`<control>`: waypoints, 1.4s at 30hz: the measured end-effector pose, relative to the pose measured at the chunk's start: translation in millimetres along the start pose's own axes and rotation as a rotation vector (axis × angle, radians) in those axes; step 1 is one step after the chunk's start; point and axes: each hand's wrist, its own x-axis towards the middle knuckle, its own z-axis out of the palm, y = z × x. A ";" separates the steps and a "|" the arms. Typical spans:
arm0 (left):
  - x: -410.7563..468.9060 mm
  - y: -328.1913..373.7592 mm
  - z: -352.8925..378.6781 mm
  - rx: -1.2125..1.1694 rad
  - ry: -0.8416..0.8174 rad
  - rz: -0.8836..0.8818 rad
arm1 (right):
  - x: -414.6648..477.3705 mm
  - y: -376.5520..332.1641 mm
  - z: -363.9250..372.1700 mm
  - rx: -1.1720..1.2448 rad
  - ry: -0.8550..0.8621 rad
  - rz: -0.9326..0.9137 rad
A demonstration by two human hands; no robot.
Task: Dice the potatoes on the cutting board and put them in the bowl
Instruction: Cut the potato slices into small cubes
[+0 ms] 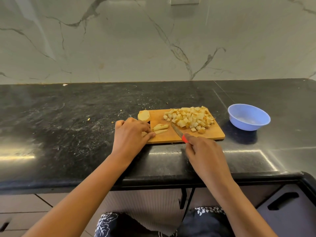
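The left hand (131,132) is laid on the near left end of the wooden cutting board (215,134), and its curled fingers are pressed down on the left ends of the potato strips (160,127). A knife (177,130) with a red handle is held tight in the right hand (203,154), with the fingers wrapped around the handle. The strips are seen between the two hands, and their long way is laid from left to right, sticking out from under the left fingers. The blade is pointed away from the right hand and a bit to the left, so the strips are crossed by it, not lined up with it. The tip is kept just beside the free right ends of the strips. Short cuts across the strips are likely wanted next, and the left fingertips are close to where the blade would be brought down, so care is needed there. A potato half (144,115) is left uncut just past the left hand. A big pile of diced potato (189,118) is heaped past the right hand, on the far right of the board. The blue plastic bowl (248,117) is set to the right of the right hand, apart from the board, and no potato can be seen in it.
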 end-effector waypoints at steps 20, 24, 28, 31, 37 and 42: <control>23.2 24.0 10.3 0.133 -0.263 0.177 | -2.4 -11.0 -0.7 -0.041 0.034 -0.023; 22.2 33.3 6.1 0.164 -0.306 0.095 | -1.3 -16.3 1.5 -0.078 0.015 -0.044; 19.3 38.5 1.2 0.194 -0.322 0.073 | 0.7 -19.8 4.5 -0.124 -0.028 -0.032; 19.8 42.1 -1.2 0.259 -0.310 0.109 | 9.3 -28.5 11.9 -0.215 -0.073 -0.040; 19.6 42.0 -0.7 0.271 -0.300 0.107 | 11.8 -35.7 17.5 -0.315 -0.170 -0.060; 16.9 37.8 3.0 0.181 -0.283 0.096 | 1.9 -29.3 12.1 -0.359 -0.155 -0.055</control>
